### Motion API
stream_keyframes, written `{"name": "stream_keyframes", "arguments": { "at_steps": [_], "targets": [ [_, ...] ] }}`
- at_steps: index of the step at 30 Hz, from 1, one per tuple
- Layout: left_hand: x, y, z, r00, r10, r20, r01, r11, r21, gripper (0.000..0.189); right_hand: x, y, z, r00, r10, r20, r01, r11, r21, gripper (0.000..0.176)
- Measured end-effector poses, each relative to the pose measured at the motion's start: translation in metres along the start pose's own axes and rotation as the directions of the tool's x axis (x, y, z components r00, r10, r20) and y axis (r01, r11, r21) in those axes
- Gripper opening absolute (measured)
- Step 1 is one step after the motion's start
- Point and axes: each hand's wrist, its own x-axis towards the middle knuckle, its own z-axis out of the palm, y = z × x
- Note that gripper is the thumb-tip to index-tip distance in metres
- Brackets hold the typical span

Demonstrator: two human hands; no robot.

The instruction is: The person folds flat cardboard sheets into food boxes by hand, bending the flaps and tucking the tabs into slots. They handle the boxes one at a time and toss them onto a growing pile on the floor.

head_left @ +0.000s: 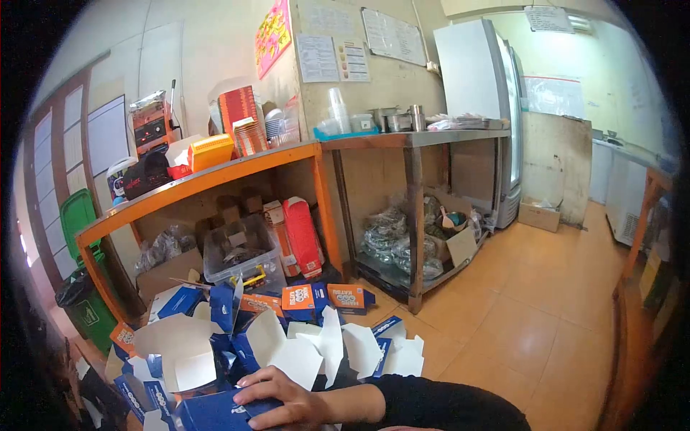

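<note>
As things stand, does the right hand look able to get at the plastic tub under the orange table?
Probably not directly: open boxes lie between the right hand and the plastic tub, and the hand rests on a blue box.

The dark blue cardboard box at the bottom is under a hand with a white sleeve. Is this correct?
Not quite: the sleeve is black, not white, as the head view shows. The dark blue cardboard box at the bottom is indeed under the right hand.

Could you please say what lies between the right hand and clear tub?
In the head view, piled boxes, some open, lie between the right hand and clear tub.
</note>
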Motion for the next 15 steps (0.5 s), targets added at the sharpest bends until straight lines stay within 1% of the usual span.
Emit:
{"name": "stream_keyframes", "arguments": {
  "at_steps": [1,4,6,8,10,12,13,15],
  "targets": [
    [-0.001,0.001,-0.001,1.0,-0.001,-0.002,0.001,1.0,-0.002,0.039,0.004,-0.004,0.003,0.998,0.043,-0.035,-0.041,0.998,0.057,0.038],
    [-0.003,0.002,-0.004,1.0,-0.004,-0.015,0.004,1.0,-0.022,0.039,-0.01,0.011,0.007,0.995,0.048,0.092,-0.054,0.997,0.06,0.036],
    [-0.004,0.003,-0.005,1.0,-0.008,-0.022,0.007,0.999,-0.034,0.04,-0.031,0.024,0.009,0.947,0.156,0.28,-0.206,0.966,0.157,0.043],
    [-0.005,0.004,-0.007,0.999,-0.015,-0.037,0.013,0.998,-0.054,0.04,-0.038,0.034,0.008,0.92,0.027,0.391,-0.071,0.992,0.101,0.047],
    [-0.004,0.005,-0.008,0.998,-0.02,-0.055,0.015,0.997,-0.078,0.04,-0.035,0.032,0.008,0.919,-0.023,0.394,0.01,0.999,0.034,0.043],
    [-0.006,0.006,-0.011,0.996,-0.026,-0.083,0.017,0.994,-0.111,0.041,0.001,0.009,0.013,0.959,-0.005,0.282,0.02,0.999,-0.048,0.036],
    [-0.006,0.007,-0.012,0.995,-0.032,-0.1,0.019,0.991,-0.133,0.041,0.015,0.0,0.018,0.982,-0.005,0.189,0.025,0.995,-0.1,0.028],
    [-0.008,0.01,-0.015,0.988,-0.04,-0.152,0.009,0.98,-0.2,0.041,-0.008,0.008,0.035,0.975,0.125,0.186,-0.096,0.983,-0.155,0.046]
  ]
}}
